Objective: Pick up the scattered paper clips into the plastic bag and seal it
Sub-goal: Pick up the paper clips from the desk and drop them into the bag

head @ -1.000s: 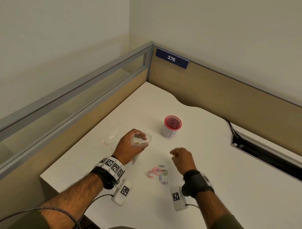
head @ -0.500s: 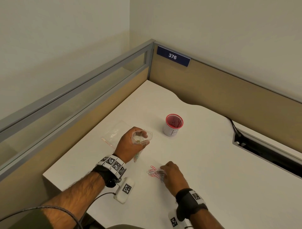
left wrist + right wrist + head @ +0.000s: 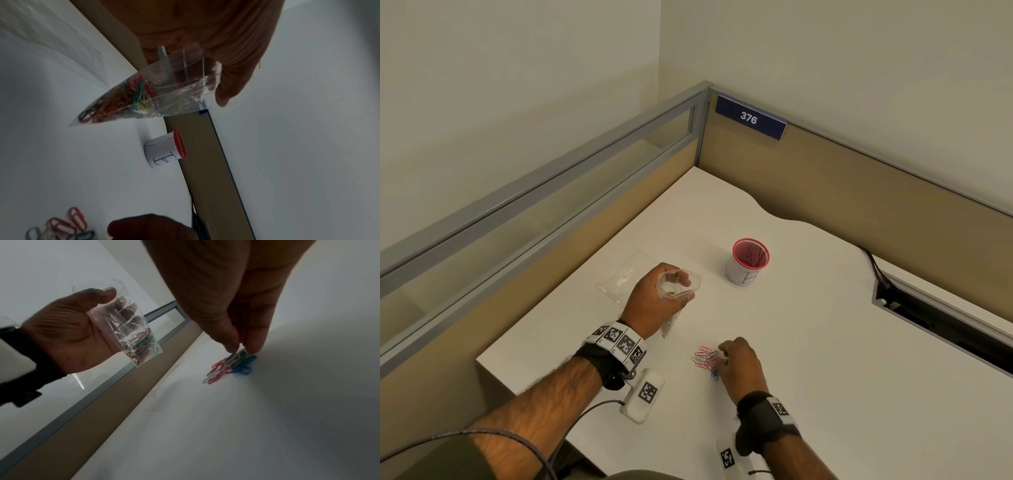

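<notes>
While the left hand (image 3: 654, 301) holds the clear plastic bag (image 3: 131, 331) open-mouthed, the right hand's (image 3: 739, 363) fingertips (image 3: 232, 347) pinch coloured paper clips (image 3: 230, 366) on the tabletop (image 3: 825, 342).

My left hand (image 3: 654, 301) is raised above the table, wrist cocked up, fingers and thumb curled round the plastic bag (image 3: 131, 331) with its mouth held open. My right hand (image 3: 739, 363) reaches down with the forearm angled in from the lower right, fingertips (image 3: 255, 347) bunched in a pinching grip on the paper clips (image 3: 228, 366).
</notes>
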Tool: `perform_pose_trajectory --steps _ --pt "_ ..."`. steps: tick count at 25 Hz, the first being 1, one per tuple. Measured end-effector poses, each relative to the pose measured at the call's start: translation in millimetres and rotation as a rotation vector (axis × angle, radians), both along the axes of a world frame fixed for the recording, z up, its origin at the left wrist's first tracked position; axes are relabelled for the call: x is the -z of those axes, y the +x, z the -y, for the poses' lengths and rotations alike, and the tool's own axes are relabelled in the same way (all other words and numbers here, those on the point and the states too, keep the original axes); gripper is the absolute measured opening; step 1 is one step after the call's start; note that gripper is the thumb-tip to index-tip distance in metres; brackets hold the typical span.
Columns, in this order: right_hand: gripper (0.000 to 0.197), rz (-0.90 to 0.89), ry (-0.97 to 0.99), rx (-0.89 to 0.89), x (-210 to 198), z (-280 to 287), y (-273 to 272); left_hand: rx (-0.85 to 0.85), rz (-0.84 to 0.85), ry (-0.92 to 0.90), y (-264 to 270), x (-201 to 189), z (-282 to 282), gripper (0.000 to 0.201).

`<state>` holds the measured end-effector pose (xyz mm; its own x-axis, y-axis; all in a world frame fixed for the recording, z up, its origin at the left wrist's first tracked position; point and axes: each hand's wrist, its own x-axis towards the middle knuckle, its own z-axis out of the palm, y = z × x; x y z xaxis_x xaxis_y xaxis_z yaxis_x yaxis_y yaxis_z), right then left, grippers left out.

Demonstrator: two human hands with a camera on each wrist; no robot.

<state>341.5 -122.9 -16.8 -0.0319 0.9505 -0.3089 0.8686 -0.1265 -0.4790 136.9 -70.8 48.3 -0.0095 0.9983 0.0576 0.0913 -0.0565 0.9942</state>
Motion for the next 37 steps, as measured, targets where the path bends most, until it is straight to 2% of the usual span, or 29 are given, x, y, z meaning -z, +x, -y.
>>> perform_pose_trajectory --steps 3,4,5,7,9,10,13,16,18,23,26,29,33,37 --pt "0.060 0.077 -0.015 -0.181 2 -5 -3 -0.027 -0.011 -0.003 -6 1 0 0.027" --pt "0.063 0.127 -0.019 -0.265 5 -5 -5 -0.034 -0.012 -0.009 -7 2 0 0.027" --pt "0.059 0.162 -0.006 -0.338 8 -5 -7 -0.037 -0.012 -0.015 -7 3 1 0.027" --pt "0.039 0.186 0.065 -0.434 13 -6 -9 -0.032 -0.009 -0.019 -5 4 3 0.027" --pt "0.021 0.192 0.147 -0.463 14 -4 -5 -0.023 0.000 -0.013 -4 4 4 0.027" --pt "0.018 0.196 0.164 -0.455 14 -4 -2 -0.020 0.002 -0.010 -4 4 4 0.028" --pt "0.021 0.169 0.116 -0.424 8 -3 12 -0.021 0.009 -0.020 -6 5 3 0.028" --pt "0.046 0.180 0.020 -0.491 0 -1 24 -0.030 0.004 -0.025 -6 6 3 0.028" --pt "0.045 0.230 0.055 -0.517 0 3 23 -0.027 0.005 -0.024 -3 7 3 0.028" --pt "0.019 0.248 0.153 -0.465 4 4 7 -0.009 -0.002 -0.019 2 7 2 0.028" --pt "0.016 0.298 0.131 -0.453 5 -5 3 -0.007 -0.007 -0.019 1 6 2 0.028" --pt "0.016 0.254 0.092 -0.344 5 -18 6 -0.007 -0.016 -0.018 0 5 1 0.028" --pt "0.013 0.067 0.050 -0.122 -10 -28 23 -0.016 -0.017 -0.014 -3 5 0 0.029" --pt "0.006 -0.271 0.174 0.050 -58 -37 22 -0.019 -0.023 -0.040 -1 9 -1 0.031"
